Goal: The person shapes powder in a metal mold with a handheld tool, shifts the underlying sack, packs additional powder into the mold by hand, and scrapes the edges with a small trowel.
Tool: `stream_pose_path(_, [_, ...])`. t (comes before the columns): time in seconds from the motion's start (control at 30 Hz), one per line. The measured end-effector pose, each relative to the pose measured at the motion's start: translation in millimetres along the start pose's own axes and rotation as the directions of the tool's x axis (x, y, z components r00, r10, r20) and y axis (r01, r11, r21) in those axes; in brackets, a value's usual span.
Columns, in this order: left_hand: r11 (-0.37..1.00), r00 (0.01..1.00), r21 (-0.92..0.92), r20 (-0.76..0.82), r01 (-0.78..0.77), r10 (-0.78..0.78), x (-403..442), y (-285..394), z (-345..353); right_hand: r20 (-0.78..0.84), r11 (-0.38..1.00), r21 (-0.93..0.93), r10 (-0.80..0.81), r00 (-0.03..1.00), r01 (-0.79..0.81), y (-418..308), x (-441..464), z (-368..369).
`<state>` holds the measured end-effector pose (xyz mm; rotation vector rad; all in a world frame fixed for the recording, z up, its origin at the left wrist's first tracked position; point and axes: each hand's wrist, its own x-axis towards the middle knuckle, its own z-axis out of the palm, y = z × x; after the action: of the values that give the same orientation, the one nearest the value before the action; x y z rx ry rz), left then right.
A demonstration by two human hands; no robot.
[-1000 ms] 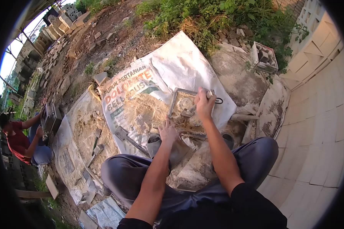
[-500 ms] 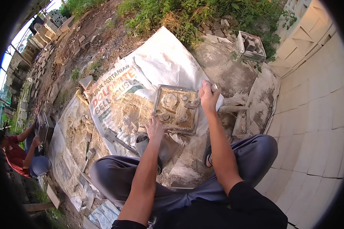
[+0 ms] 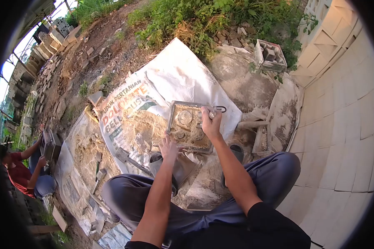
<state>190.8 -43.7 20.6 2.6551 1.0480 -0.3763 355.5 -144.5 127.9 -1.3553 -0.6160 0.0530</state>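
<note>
A square mould frame [image 3: 169,124] packed with tan sand and round raised shapes lies on a white printed sack [image 3: 187,68]. My left hand [image 3: 169,147] rests at the frame's near left corner, its fingers stretched out and apart. Above the frame's right side my right hand [image 3: 211,124] is closed round the handle of a short hand tool [image 3: 212,113]. Only the handle's pale end shows clearly; the tool's working end is hidden. Beside the hand, a dark hook-shaped loop [image 3: 222,108] sticks out at the frame's far right corner.
Loose sand [image 3: 147,122] covers the sack left of the frame. A hammer-like tool [image 3: 129,158] and small trowels [image 3: 99,173] lie to the left. At the right are a wooden-handled tool [image 3: 251,124] and a pale wall [image 3: 340,137]. Another person [image 3: 23,174] sits far left.
My right hand has moved left with the tool, from the frame's right edge to over the sand, uncovering the hook-shaped loop. My left hand stays by the near left corner.
</note>
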Motion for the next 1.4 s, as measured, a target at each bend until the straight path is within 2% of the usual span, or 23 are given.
stream_pose_path(0.13, [1.000,1.000,-0.002,0.025,0.014,-0.014,0.4,0.6,0.4,-0.034,0.998,-0.022,0.058,0.998,-0.058,-40.2,8.9,3.1])
stream_pose_path(0.2, [0.999,0.998,-0.029,-0.046,-0.034,0.033,-1.0,-3.4,9.5,0.000,0.994,-0.008,0.108,0.994,-0.108,-79.7,19.4,6.3])
stream_pose_path(0.23, [0.998,0.993,-0.032,-0.104,-0.058,0.055,-0.9,-5.0,13.0,-0.011,0.997,-0.016,0.070,0.997,-0.071,-76.7,20.3,8.6])
stream_pose_path(0.33, [1.000,0.998,-0.020,-0.059,-0.018,0.017,-1.0,-1.6,9.8,0.040,0.995,-0.069,0.076,0.996,-0.073,-16.1,7.9,9.3])
stream_pose_path(0.37, [1.000,0.999,-0.016,-0.036,-0.024,0.024,-0.8,-1.5,8.9,-0.008,0.989,-0.130,-0.077,0.997,0.075,4.8,1.3,11.4])
stream_pose_path(0.4, [1.000,0.998,-0.020,-0.059,-0.020,0.018,0.4,-0.5,5.7,0.000,0.988,-0.121,-0.098,0.995,0.097,7.5,2.4,12.2])
stream_pose_path(0.47, [0.999,1.000,-0.051,-0.014,0.006,-0.007,-3.1,-1.1,5.7,0.038,0.994,-0.111,-0.013,0.999,0.017,6.6,1.8,11.5])
stream_pose_path(0.5, [0.999,1.000,-0.050,0.010,-0.003,0.004,-1.2,-3.1,7.0,-0.004,0.993,-0.047,0.108,0.994,-0.108,3.1,-1.1,14.0])
stream_pose_path(0.6, [0.999,1.000,-0.053,0.017,-0.002,0.003,0.1,-5.8,12.6,-0.016,0.997,-0.076,-0.020,1.000,0.019,-5.9,-1.3,12.2])
stream_pose_path(0.63, [1.000,1.000,-0.023,-0.031,0.000,-0.001,1.3,-6.6,19.7,-0.017,1.000,-0.007,0.030,0.999,-0.030,-27.7,5.2,16.5])
stream_pose_path(0.67, [1.000,1.000,-0.024,-0.016,0.000,0.000,1.5,-8.5,20.3,-0.019,0.999,-0.014,0.043,0.999,-0.043,-49.5,10.8,17.1])
stream_pose_path(0.73, [0.999,0.999,-0.036,0.039,0.000,0.001,2.9,-5.6,16.0,0.022,0.983,0.057,0.176,0.984,-0.177,-75.4,19.1,11.6])
stream_pose_path(0.8, [1.000,0.999,-0.010,0.043,-0.012,0.013,-1.8,-4.2,17.2,0.005,0.989,0.060,0.135,0.991,-0.136,-59.5,14.7,9.5])
stream_pose_path(0.87, [0.996,1.000,-0.080,0.003,0.029,-0.029,1.4,-2.8,14.1,0.021,1.000,0.006,0.024,1.000,-0.024,-16.9,11.8,9.4])
stream_pose_path(0.93, [0.995,0.999,-0.100,-0.031,0.026,-0.030,-0.1,-3.8,12.2,0.061,0.999,-0.018,0.040,0.997,-0.039,-11.7,15.4,9.4])
stream_pose_path(1.0, [0.992,0.999,-0.127,-0.045,-0.003,-0.003,-0.8,-4.3,12.7,0.048,0.998,-0.049,-0.037,0.998,0.040,-8.7,10.1,8.8])
stream_pose_path(1.03, [0.992,0.999,-0.123,-0.051,-0.005,-0.001,3.6,-4.6,10.7,0.006,0.996,0.022,0.085,0.996,-0.085,-26.9,9.9,11.7])
stream_pose_path(1.17, [0.991,0.998,-0.129,-0.060,-0.020,0.013,-0.7,-7.2,19.8,0.097,0.969,0.146,0.188,0.977,-0.200,-71.9,18.0,15.9])
stream_pose_path(1.2, [0.995,0.998,-0.094,-0.047,-0.044,0.040,-1.6,-7.1,16.6,0.094,0.965,0.145,0.205,0.974,-0.217,-49.4,9.1,17.5])
stream_pose_path(1.27, [0.995,0.999,-0.090,0.002,-0.040,0.040,-2.2,-4.0,12.8,0.178,1.000,-0.001,0.010,0.984,-0.010,3.6,-1.0,24.0])
stream_pose_path(1.3, [0.991,0.999,-0.130,-0.035,-0.021,0.016,-3.4,-3.6,15.6,0.147,0.997,-0.079,0.025,0.989,-0.014,-2.0,-2.4,26.1])
stream_pose_path(1.33, [0.985,0.997,-0.170,-0.076,0.000,-0.013,-1.1,-4.9,14.9,0.152,0.998,-0.066,0.007,0.988,0.003,-3.8,3.0,30.7])
stream_pose_path(1.4, [0.985,0.994,-0.171,-0.103,0.004,-0.021,-5.9,-4.3,20.7,0.052,0.991,0.073,0.110,0.993,-0.113,-10.9,0.7,32.4])
